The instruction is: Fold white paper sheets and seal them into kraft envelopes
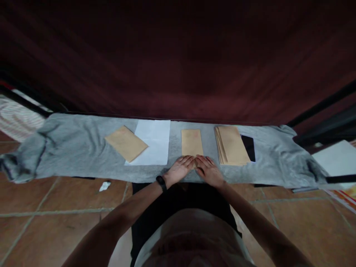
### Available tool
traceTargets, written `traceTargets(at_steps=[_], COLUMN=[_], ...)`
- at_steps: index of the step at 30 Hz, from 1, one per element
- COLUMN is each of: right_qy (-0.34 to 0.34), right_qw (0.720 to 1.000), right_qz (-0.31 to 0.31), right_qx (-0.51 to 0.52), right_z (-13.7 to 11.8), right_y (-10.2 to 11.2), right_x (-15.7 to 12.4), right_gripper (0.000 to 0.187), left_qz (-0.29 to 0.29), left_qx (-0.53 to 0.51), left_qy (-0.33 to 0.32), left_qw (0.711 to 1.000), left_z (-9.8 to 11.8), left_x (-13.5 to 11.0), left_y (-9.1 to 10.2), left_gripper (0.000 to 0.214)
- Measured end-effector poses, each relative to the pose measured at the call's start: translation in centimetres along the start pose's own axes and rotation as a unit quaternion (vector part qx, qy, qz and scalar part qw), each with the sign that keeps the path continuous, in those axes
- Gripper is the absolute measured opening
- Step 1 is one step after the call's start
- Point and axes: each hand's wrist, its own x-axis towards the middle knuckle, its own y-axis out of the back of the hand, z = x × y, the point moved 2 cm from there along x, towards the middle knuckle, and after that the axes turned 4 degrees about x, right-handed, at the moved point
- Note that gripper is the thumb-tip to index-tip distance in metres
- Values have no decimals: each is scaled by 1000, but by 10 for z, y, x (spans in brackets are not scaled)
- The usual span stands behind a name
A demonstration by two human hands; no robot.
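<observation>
My left hand (180, 168) and my right hand (208, 170) lie flat, fingers stretched out, side by side on the near end of a single brown envelope (191, 142). The envelope lies lengthwise on a grey cloth (69, 148) spread over a low surface. Both hands press on it and hold nothing. A black band sits on my left wrist. To the right lies a stack of brown envelopes (232, 144). To the left, another brown envelope (125, 143) rests at an angle, partly over a white sheet of paper (152, 142).
A black phone (248, 147) lies beside the envelope stack on the right. A dark red curtain (178, 66) hangs behind the cloth. Brown floor tiles (55, 215) lie below, with a small white scrap (104, 186). White paper (336, 157) sits at far right.
</observation>
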Motion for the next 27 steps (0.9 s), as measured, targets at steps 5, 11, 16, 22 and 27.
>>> traceTargets(at_steps=[5,11,16,22,27], right_qy=[5,9,18,16,5], right_qw=[1000,1000,999,1000,1000], right_qz=[3,-4,-13,-13,5], right_qx=[-8,-17,-24,-19,-9], right_z=[-2,-1,1,5,1], right_y=[1,1,0,-1,-3], right_x=[-1,-1,-3,-4,-4], right_gripper=[52,51,52,53,51], left_qz=[-8,12,40,63,76], left_qx=[22,26,52,101,94], left_qy=[-10,-17,-32,-40,-47], left_qw=[1000,999,997,992,992], left_z=[8,9,8,9,6], left_x=[2,2,1,-1,-4], left_y=[6,5,-2,-4,-6], left_gripper=[46,44,40,37,36])
